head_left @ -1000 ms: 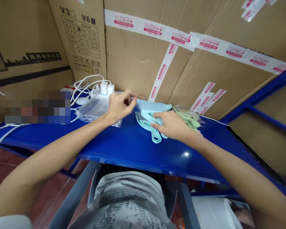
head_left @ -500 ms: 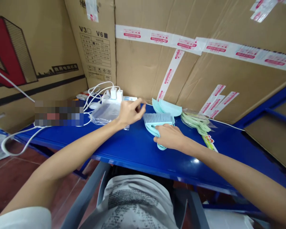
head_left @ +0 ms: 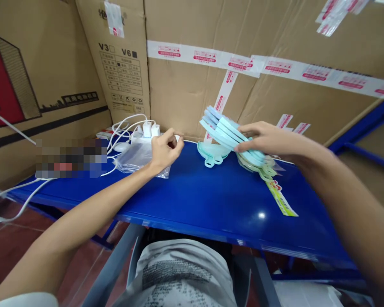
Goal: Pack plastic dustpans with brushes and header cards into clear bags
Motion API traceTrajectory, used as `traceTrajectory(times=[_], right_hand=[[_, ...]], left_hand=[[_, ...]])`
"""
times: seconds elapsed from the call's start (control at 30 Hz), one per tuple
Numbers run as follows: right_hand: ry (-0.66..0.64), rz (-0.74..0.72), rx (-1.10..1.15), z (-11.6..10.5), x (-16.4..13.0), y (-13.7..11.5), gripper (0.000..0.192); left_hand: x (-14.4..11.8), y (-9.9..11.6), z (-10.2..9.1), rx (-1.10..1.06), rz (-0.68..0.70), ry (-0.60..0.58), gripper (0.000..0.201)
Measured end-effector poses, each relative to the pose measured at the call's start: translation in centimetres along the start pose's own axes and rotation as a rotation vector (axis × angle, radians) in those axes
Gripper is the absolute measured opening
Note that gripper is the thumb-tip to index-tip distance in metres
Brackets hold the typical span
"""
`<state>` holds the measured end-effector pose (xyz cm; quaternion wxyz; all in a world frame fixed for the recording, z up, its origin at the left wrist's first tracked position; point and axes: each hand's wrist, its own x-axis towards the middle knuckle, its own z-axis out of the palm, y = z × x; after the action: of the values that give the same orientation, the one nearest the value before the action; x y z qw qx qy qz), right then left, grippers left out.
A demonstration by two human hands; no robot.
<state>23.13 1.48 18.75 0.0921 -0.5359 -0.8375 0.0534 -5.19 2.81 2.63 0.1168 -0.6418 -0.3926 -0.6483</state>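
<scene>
The right hand (head_left: 269, 138) grips a fanned stack of light-blue plastic dustpans (head_left: 225, 132), lifted and tilted above the blue shelf (head_left: 211, 200), just over a mint dustpan (head_left: 211, 154) lying flat on it and beside bagged green pieces (head_left: 259, 167). The left hand (head_left: 164, 149) has its fingers pinched together over a pile of clear plastic bags (head_left: 136, 155); whether it holds anything cannot be told. A white power strip (head_left: 145, 133) sits just behind.

Bright, glare on shelf (head_left: 261, 215), perhaps motion-blurred
</scene>
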Motion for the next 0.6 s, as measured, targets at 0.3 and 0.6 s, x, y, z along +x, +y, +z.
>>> traceTrajectory(times=[0.3,0.6], right_hand=[[-0.164,0.219,0.119,8.4,9.9,2.2,0.028],[0.03,0.15,0.141,7.3,9.6,1.6,0.032]], left_hand=[[-2.5,0.4,1.5,0.028,0.091,-0.395,0.019],[-2.2,3.4,2.6,0.156,0.25,-0.724,0.024]])
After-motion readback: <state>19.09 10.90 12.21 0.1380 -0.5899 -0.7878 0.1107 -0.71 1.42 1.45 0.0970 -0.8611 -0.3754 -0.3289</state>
